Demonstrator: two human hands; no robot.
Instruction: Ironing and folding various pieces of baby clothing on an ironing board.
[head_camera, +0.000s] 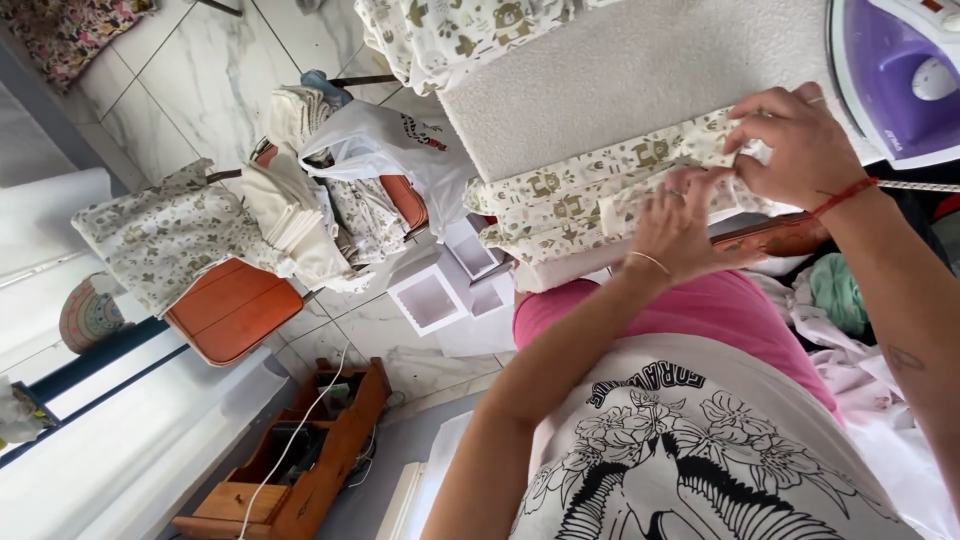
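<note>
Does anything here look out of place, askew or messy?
Mostly clutter. Folded cloth and a white plastic bag are heaped loosely over the orange chairs. On the board, both hands, left hand and right hand, pinch the printed fabric beside the purple iron.

Iron (900, 75) cut off at 2 o'clock edge; left hand (678, 228) fingertips hidden behind printed cloth (570, 200) fold.

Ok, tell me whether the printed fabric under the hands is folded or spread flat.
Folded: the printed fabric lies doubled in layers along the board's edge, pinched by the left hand and right hand.
</note>
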